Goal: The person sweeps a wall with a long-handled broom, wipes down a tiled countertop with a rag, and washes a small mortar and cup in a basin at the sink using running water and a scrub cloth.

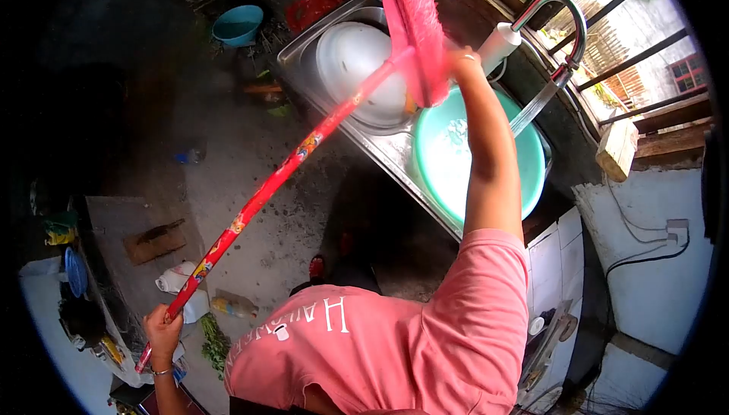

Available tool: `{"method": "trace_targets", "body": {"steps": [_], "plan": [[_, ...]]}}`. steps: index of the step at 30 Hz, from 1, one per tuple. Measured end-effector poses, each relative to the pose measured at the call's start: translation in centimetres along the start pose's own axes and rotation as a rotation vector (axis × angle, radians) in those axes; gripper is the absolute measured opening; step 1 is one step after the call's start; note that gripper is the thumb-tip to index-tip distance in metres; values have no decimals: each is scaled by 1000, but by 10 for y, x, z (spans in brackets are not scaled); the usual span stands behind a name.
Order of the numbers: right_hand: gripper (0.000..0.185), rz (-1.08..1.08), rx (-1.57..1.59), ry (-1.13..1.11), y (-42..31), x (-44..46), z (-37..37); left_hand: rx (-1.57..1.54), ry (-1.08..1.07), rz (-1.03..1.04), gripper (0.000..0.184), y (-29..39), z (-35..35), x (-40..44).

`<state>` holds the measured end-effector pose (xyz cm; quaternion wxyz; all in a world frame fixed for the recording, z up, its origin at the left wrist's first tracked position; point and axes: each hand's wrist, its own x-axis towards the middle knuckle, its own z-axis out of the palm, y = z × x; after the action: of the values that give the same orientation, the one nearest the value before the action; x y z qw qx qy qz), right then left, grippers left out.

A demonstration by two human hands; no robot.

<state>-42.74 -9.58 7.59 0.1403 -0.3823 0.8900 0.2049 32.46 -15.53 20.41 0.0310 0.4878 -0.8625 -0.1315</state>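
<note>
A broom with a red patterned handle and a pink bristle head slants across the view. Near the lower end of the handle, my left hand is closed around it. My right hand is up at the bristle head, gripping its side, with the fingertips partly hidden. Below my right forearm sits a mint-green basin in the sink. Water runs from the curved faucet into it. Beside the basin, under the broom head, lies a large pale round lid or bowl.
The metal sink stands beneath a barred window. A wooden block is at the sill. On the floor are a teal basin, a plastic bottle and leafy greens. A red bag lies behind the sink.
</note>
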Motion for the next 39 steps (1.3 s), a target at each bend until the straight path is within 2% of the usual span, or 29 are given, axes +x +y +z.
{"method": "trace_targets", "body": {"steps": [2,5,8,10,12,14,17,19,20,22,24,26,27,28,30,31,32,34,35,36,37,38,39], "plan": [[35,83,-26,-5,-6,5,4,18,15,48,19,1,2,3],[32,98,59,145,5,21,22,11,41,17,19,-2,4,6],[28,221,63,213,0,14,28,14,-3,-48,19,-3,1,12],[27,235,-131,227,-7,10,28,63,61,86,19,-9,2,17],[23,220,-131,323,-6,7,33,105,96,129,19,-9,0,17],[19,231,-7,502,-2,12,38,131,86,103,20,-3,-4,17],[17,270,211,745,4,-1,48,56,-26,-82,16,-18,-2,17],[22,270,397,896,6,-2,54,47,42,-56,20,-12,3,20],[25,339,457,902,-4,-17,49,40,80,-47,23,-10,6,20],[28,370,469,1468,-25,-39,46,53,112,26,20,-18,8,21],[29,310,942,1336,-55,-64,46,72,159,76,19,-17,5,22],[28,36,1574,1106,-100,-101,45,18,176,38,18,-8,-1,22],[29,-58,1832,860,-127,-129,32,-9,182,20,18,-3,-3,23],[32,-193,2225,573,-154,-178,-10,-29,216,38,17,1,-5,23],[43,-508,2431,384,-200,-229,-63,-67,280,75,16,11,-6,25],[42,-654,2500,384,-215,-253,-90,14,278,157,14,20,-7,25],[41,-804,2563,389,-230,-268,-106,42,244,91,14,22,2,22],[30,-704,2816,402,-261,-272,-111,58,184,21,14,18,37,18],[22,-670,2822,266,-269,-271,-99,47,152,16,15,10,53,13],[19,-434,2759,167,-290,-257,-74,62,100,52,15,-3,68,12],[19,-3,2669,-107,-309,-234,-46,75,53,89,15,-19,83,7],[17,228,2577,-128,-328,-215,-13,93,-8,124,15,-33,87,1],[18,324,2517,-117,-336,-212,1,104,-3,124,15,-42,84,5]]}}
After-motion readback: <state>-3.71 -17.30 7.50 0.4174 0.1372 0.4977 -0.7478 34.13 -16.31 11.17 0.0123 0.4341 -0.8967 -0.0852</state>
